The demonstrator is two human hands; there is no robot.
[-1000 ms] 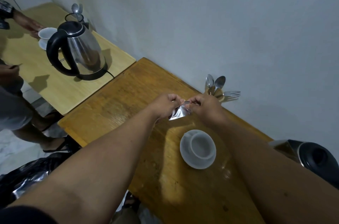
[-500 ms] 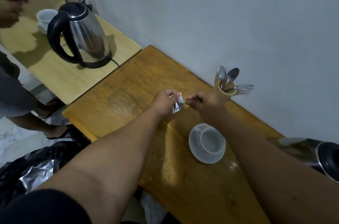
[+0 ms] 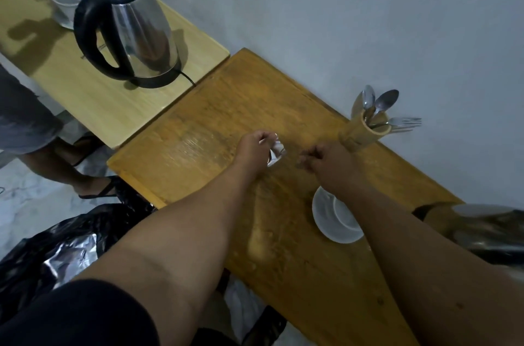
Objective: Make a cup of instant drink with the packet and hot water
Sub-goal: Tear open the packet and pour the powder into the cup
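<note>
My left hand [image 3: 255, 147] pinches a small silver packet [image 3: 275, 153] above the brown wooden table [image 3: 215, 118]. My right hand [image 3: 329, 159] is a short way to the right of it, fingers pinched together; a torn strip between them is too blurred to confirm. A white cup on a white saucer [image 3: 333, 220] stands under my right forearm, partly hidden by it. A steel kettle [image 3: 493, 228] with a black handle lies at the right edge, blurred.
A bamboo holder [image 3: 364, 133] with spoons and a fork stands by the wall. A second steel kettle [image 3: 133, 30] and a white cup [image 3: 66, 2] sit on the lighter table at left, where another person stands. A black bag [image 3: 56, 249] lies on the floor.
My hands have come apart: the right one pulled away to the right, the packet stays in the left. The view has shifted, so the cup sits lower right.
</note>
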